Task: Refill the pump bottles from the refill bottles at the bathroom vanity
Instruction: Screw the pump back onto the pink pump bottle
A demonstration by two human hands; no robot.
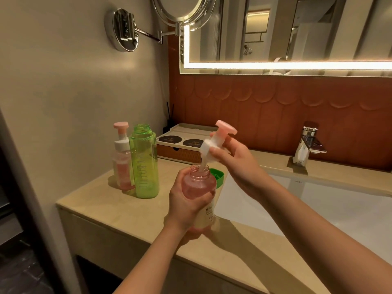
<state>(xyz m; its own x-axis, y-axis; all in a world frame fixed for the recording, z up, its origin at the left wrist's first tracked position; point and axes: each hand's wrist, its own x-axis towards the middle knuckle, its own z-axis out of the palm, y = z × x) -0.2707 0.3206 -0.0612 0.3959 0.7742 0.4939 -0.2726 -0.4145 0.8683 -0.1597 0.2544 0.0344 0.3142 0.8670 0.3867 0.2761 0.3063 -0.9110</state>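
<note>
My left hand (186, 205) grips a pink pump bottle (198, 185) with a white label, held above the counter with its neck open. My right hand (230, 158) holds that bottle's pump head (216, 139), pink top and white collar, tilted, with its tube tip inside the bottle's mouth. A tall green refill bottle (144, 162) stands uncapped at the back left of the counter. Beside it on the left stands a second pink pump bottle (122, 158) with its pump on. A green cap (218, 176) lies on the counter behind the held bottle.
The beige vanity counter (118, 209) meets a white sink basin (318, 209) on the right, with a chrome faucet (306, 145) behind it. A tray box with round coasters (182, 143) stands by the wall. A swing-arm mirror (184, 11) hangs above.
</note>
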